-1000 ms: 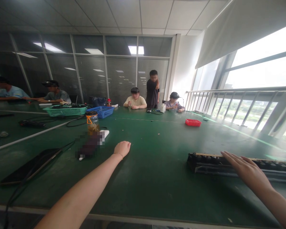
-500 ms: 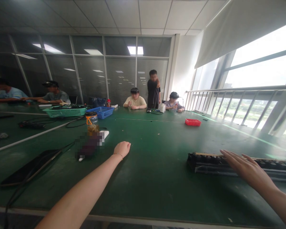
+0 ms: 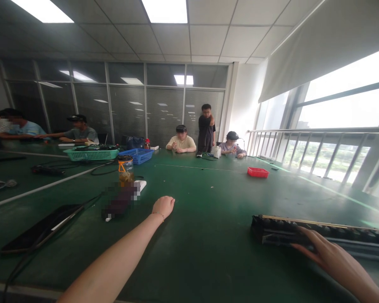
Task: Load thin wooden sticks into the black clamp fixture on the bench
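My left hand rests as a closed fist on the green table; its fingers curl out of sight, and nothing shows sticking out of it. My right hand is at the near side of a long black ridged object at the right. Its fingers are stretched and apart, the upper ones against or just in front of that object, the lower one toward the table. Whether they press on it I cannot tell. Thin wooden sticks lie along the object's top.
A black tablet-like slab with a cable lies left. A blurred dark item and a bottle stand near my left hand. Beyond are a green basket, a blue basket, a red tray and several people.
My right hand has come down from above the black object to its near side, its fingers spreading. My left fist stays on the table. The view has tilted up slightly.
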Motion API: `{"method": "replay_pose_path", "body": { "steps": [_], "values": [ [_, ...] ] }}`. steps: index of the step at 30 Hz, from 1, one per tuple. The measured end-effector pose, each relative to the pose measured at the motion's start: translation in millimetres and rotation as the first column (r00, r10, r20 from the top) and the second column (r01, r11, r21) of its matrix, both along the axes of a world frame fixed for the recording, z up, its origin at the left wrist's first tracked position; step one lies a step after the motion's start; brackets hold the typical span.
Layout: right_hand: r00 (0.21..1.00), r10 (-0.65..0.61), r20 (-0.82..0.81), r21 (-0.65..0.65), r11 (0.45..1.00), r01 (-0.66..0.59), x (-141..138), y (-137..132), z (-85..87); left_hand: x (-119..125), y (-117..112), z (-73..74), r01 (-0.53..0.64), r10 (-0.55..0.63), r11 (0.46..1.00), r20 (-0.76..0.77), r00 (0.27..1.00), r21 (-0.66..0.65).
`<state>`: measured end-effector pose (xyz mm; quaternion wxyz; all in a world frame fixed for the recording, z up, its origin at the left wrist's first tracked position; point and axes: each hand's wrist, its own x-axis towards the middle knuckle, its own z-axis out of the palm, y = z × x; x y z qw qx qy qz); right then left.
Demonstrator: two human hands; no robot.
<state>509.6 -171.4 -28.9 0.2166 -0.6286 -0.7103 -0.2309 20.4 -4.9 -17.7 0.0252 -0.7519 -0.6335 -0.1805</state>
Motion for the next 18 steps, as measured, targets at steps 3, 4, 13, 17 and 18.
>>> {"method": "replay_pose_path", "body": {
  "steps": [3, 4, 13, 17, 18],
  "values": [
    [0.994, -0.01, -0.104, -0.062, 0.998, 0.003, 2, 3, -1.4, -1, -2, 0.5, 0.001, -0.001, 1.0, 0.011, 1.0, -0.004],
    [0.992, -0.019, -0.121, -0.059, 0.998, 0.012, 2, 3, -0.5, -2, -3, 0.4, 0.002, -0.002, 1.0, 0.012, 1.0, -0.001],
    [0.988, -0.067, -0.142, -0.025, 0.998, 0.064, -15, -6, 12.8, -1, -8, 3.5, 0.006, -0.006, 1.0, 0.018, 1.0, -0.008],
    [0.984, -0.082, -0.158, 0.004, 0.996, 0.084, -1, -5, 6.9, -1, -9, 6.0, 0.0, 0.0, 1.0, 0.013, 1.0, -0.012],
    [0.982, -0.094, -0.164, 0.003, 0.995, 0.096, 5, -5, 4.6, -2, -8, 6.3, 0.0, 0.001, 1.0, 0.015, 1.0, -0.014]
  ]
}}
